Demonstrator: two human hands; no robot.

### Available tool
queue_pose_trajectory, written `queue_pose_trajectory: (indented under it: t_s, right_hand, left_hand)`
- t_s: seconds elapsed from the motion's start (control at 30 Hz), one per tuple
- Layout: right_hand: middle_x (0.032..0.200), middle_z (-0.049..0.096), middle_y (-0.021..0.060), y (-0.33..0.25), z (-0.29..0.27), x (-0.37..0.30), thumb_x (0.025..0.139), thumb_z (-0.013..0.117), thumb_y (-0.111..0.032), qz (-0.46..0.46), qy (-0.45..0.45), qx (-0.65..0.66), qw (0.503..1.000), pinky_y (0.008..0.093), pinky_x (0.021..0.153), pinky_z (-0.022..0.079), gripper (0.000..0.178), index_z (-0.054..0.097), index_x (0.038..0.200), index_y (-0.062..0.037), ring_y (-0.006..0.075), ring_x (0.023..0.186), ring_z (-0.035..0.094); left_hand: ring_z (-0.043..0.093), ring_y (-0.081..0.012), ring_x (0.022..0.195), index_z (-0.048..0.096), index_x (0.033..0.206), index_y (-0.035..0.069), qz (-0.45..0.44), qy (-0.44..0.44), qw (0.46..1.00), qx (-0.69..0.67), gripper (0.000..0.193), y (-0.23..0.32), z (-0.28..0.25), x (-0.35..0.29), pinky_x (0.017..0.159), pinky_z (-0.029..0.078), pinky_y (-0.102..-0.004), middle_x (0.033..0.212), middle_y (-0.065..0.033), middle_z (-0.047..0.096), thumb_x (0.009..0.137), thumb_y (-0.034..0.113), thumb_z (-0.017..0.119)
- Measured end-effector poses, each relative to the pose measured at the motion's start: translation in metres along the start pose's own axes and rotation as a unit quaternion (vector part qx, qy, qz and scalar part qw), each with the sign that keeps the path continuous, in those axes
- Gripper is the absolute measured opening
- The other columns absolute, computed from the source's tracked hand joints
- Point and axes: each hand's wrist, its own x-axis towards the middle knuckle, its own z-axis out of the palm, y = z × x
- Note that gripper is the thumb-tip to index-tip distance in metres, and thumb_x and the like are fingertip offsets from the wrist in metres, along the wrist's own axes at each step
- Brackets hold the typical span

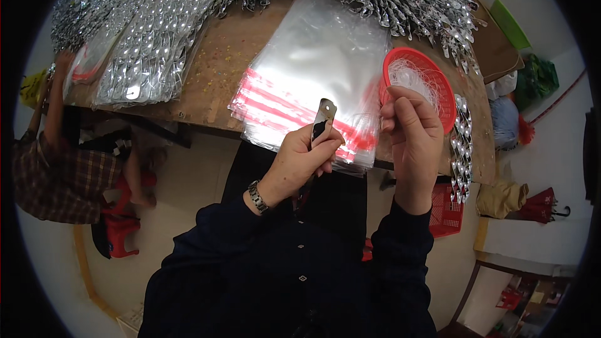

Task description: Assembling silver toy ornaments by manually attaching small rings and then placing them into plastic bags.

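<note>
My left hand (305,158) is closed round a shiny, narrow twisted strip (325,111) with a small hole in its rounded top end. Its lower part is hidden by my fingers. To the right, my right hand (414,126) is raised with thumb and forefinger pinched together; whatever is between them is too fine to make out. Beneath both hands lies a stack of clear plastic bags (313,50) with red bands along the near edge. Just beyond my right hand, a red plastic basket (448,91) holds a tangle of thin clear threads (410,75).
Silver twisted strips (400,0) are heaped along the table's (219,56) far side. More lie bagged (153,56) at left, and a bunch (461,150) hangs over the right edge. Another person (62,169) sits at the left. A red crate (446,213) stands below the table.
</note>
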Motion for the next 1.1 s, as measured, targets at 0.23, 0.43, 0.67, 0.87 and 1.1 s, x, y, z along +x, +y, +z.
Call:
queue_pose_trajectory:
  t_s: [0.23, 0.43, 0.67, 0.87, 1.1]
  right_hand:
    - [0.081, 0.059, 0.0013, 0.0, 0.008, -0.007, 0.094, 0.053, -0.006, -0.002, 0.002, -0.102, 0.995, 0.0185, 0.065, 0.044, 0.029, 0.059, 0.122, 0.0014, 0.0058, 0.071, 0.052]
    - [0.08, 0.055, -0.0004, -0.006, 0.011, -0.011, 0.093, 0.052, -0.004, -0.02, -0.028, -0.158, 0.987, 0.0184, 0.067, 0.041, 0.035, 0.055, 0.127, 0.0018, 0.0061, 0.071, 0.05]
    - [0.078, 0.055, -0.0004, -0.018, 0.011, -0.016, 0.092, 0.052, -0.002, 0.001, -0.04, -0.169, 0.985, 0.0193, 0.065, 0.043, 0.039, 0.052, 0.131, 0.0005, 0.006, 0.071, 0.052]
    - [0.076, 0.056, 0.0, -0.009, 0.016, -0.018, 0.09, 0.053, -0.001, 0.043, -0.116, -0.2, 0.972, 0.0203, 0.062, 0.044, 0.041, 0.053, 0.131, -0.0011, 0.0054, 0.068, 0.051]
    - [0.073, 0.056, 0.0007, -0.005, 0.017, -0.021, 0.087, 0.056, -0.001, 0.043, -0.131, -0.237, 0.962, 0.0218, 0.06, 0.042, 0.043, 0.054, 0.13, -0.0025, 0.006, 0.064, 0.05]
  left_hand:
    - [0.051, -0.0041, 0.061, 0.054, 0.115, 0.0, 0.075, -0.036, 0.996, -0.022, 0.026, 0.02, -0.005, 0.001, 0.054, 0.04, -0.0168, 0.076, -0.0011, 0.057, 0.095, 0.017, 0.052]
    - [0.052, -0.0064, 0.062, 0.054, 0.114, -0.001, 0.099, 0.025, 0.994, -0.04, 0.026, 0.038, -0.007, 0.001, 0.053, 0.039, -0.0184, 0.079, -0.0035, 0.058, 0.091, 0.01, 0.055]
    - [0.047, -0.0058, 0.055, 0.056, 0.111, -0.005, 0.112, 0.055, 0.99, -0.069, 0.024, 0.048, -0.018, 0.005, 0.047, 0.035, -0.0189, 0.076, -0.0024, 0.056, 0.09, 0.007, 0.056]
    - [0.05, -0.0052, 0.059, 0.059, 0.108, -0.004, 0.067, -0.028, 0.997, -0.018, 0.022, 0.045, 0.001, 0.007, 0.05, 0.039, -0.0184, 0.076, -0.0005, 0.057, 0.091, 0.009, 0.059]
    - [0.052, -0.005, 0.06, 0.059, 0.104, -0.002, 0.063, -0.04, 0.997, -0.02, 0.019, 0.042, 0.008, 0.01, 0.05, 0.04, -0.0183, 0.076, -0.0004, 0.057, 0.092, 0.013, 0.059]
